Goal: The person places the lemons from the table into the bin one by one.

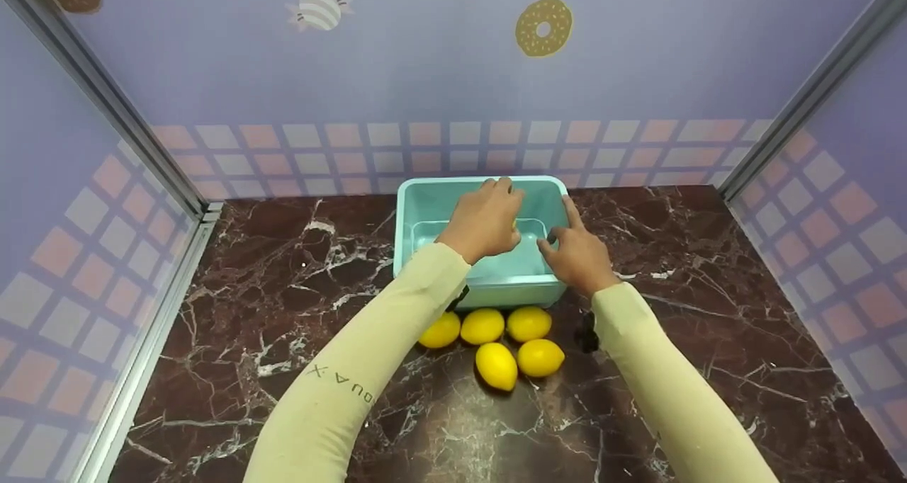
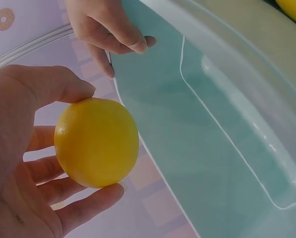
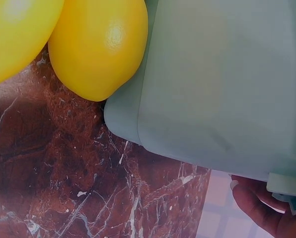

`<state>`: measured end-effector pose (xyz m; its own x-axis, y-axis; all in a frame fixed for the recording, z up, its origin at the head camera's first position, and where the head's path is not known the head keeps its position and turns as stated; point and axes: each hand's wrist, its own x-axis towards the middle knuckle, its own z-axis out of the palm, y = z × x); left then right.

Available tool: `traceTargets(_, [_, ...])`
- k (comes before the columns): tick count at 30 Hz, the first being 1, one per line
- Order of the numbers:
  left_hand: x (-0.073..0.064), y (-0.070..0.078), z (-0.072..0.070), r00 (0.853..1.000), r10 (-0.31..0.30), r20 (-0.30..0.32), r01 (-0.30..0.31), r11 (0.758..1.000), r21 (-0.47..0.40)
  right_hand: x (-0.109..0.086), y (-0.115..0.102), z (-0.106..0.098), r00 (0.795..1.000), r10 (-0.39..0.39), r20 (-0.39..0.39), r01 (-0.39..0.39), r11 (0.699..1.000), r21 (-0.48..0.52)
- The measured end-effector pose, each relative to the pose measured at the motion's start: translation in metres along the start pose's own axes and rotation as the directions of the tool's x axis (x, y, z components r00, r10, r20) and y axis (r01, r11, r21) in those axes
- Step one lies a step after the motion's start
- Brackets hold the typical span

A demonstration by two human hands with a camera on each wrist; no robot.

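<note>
My left hand point(image 1: 485, 217) is over the light teal plastic bin point(image 1: 503, 293). In the left wrist view, its thumb and fingertips hold a yellow lemon point(image 2: 96, 143) above the bin's inside. The head view shows only a sliver of that lemon beyond the hand. At the bin's right side, my right hand point(image 1: 582, 256) grips the rim, its thumb toward the inside. From the right wrist, curled fingers point(image 3: 255, 203) show against the outer wall beneath the rim.
Several more lemons point(image 1: 482, 326) lie on the dark red marbled tabletop point(image 1: 297, 370), close against the bin's front wall. Behind the bin rises a purple wall point(image 1: 425, 65) with a tile pattern, and side panels stand left and right.
</note>
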<state>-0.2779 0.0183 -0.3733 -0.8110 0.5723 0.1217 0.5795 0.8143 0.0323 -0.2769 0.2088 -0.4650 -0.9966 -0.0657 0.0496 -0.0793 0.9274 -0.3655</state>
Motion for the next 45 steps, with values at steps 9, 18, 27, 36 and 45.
traceTargets(9, [0.0042, 0.0011, -0.0013, 1.000, 0.003, 0.008, -0.003, 1.000, 0.014, 0.0004, 0.0005, 0.0010, 1.000, -0.001, -0.010, 0.001, 1.000, -0.005])
traceTargets(18, [0.0048, -0.0014, -0.0015, 1.000, 0.010, -0.019, -0.010, 1.000, 0.018, -0.0001, -0.0001, -0.0002, 1.000, 0.000, -0.002, 0.000, 1.000, 0.001])
traceTargets(27, [0.0064, -0.0021, -0.0009, 1.000, 0.004, 0.001, -0.004, 1.000, 0.018, 0.0006, 0.0001, 0.0008, 1.000, 0.006, -0.005, -0.006, 1.000, 0.001])
traceTargets(36, [0.0069, -0.0014, -0.0027, 1.000, -0.002, 0.014, 0.002, 1.000, 0.015, -0.0006, -0.0001, 0.0005, 1.000, -0.002, -0.012, 0.002, 1.000, 0.005])
traceTargets(45, [0.0068, -0.0014, -0.0043, 1.000, -0.005, 0.027, 0.005, 1.000, 0.000, -0.0001, 0.0002, 0.0003, 1.000, -0.009, -0.009, 0.009, 1.000, 0.002])
